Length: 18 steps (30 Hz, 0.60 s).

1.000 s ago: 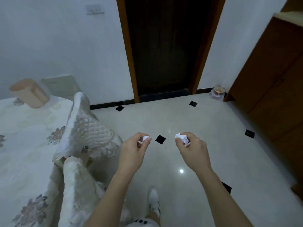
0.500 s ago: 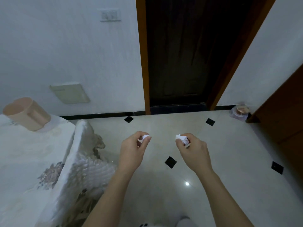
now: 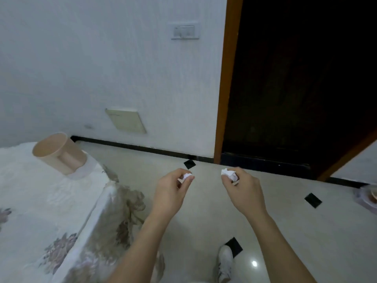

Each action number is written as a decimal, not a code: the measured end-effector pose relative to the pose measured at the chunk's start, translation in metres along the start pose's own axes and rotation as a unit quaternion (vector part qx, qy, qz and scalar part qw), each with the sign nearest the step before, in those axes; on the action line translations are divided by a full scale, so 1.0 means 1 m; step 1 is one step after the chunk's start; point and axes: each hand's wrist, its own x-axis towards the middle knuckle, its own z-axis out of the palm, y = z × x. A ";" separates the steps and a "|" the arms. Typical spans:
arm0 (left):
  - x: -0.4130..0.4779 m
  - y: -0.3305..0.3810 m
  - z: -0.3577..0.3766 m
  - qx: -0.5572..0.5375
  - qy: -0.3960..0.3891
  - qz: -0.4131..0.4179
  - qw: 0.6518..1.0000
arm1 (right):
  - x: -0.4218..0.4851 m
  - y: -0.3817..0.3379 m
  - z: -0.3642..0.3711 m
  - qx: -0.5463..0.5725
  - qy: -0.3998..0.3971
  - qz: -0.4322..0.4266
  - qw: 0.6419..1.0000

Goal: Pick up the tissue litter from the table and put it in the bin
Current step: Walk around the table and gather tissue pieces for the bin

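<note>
My left hand point(image 3: 170, 192) pinches a small crumpled white tissue point(image 3: 187, 176) between thumb and fingers. A second crumpled white tissue point(image 3: 229, 173) sits gripped in my right hand point(image 3: 242, 189). Both hands hang in the air over the tiled floor, right of the table point(image 3: 40, 211). A beige plastic bin point(image 3: 59, 155) stands on the table's far corner, up and to the left of my left hand, its mouth open; I cannot see inside it.
The table has a white floral quilted cloth hanging over its edge. A white wall with a switch plate point(image 3: 184, 31) faces me, and a dark doorway with an orange frame point(image 3: 223, 88) is at right. My white shoe point(image 3: 224, 262) is on the floor below.
The view has swung left and up: the bin and table corner now sit closer and more central. Both hands keep the same pinch on their tissues.
</note>
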 end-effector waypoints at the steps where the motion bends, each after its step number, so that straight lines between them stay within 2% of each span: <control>1: 0.016 0.004 0.002 0.008 0.006 -0.009 1.000 | 0.022 -0.003 -0.002 -0.002 -0.013 -0.010 1.000; 8: 0.097 0.010 0.003 0.027 0.075 -0.046 0.996 | 0.140 -0.020 0.009 -0.001 -0.067 -0.043 0.997; 18: 0.139 -0.046 -0.032 0.027 0.183 -0.161 0.969 | 0.216 -0.069 0.100 -0.005 -0.196 -0.106 0.975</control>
